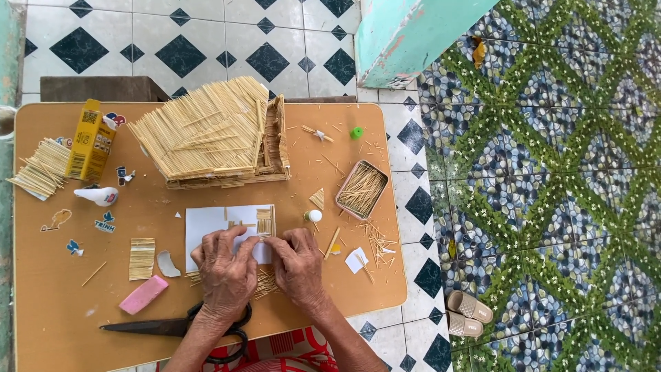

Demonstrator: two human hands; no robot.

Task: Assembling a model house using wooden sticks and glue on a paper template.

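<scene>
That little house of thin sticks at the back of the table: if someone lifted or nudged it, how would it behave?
The stick house is probably light for its size, being built only of thin pale sticks. It looks fragile: stray sticks lie scattered about the table, so a squeeze might snap or loosen pieces. Its broad flat base suggests it would slide rather than tip if pushed.

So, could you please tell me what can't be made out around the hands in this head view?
- What the fingertips pinch: hidden by the left hand and right hand.
- Lower part of the white sheet: covered by both hands.
- Scissors: handles partly under the left wrist.
- Sticks in the tin: too small to tell apart.
</scene>
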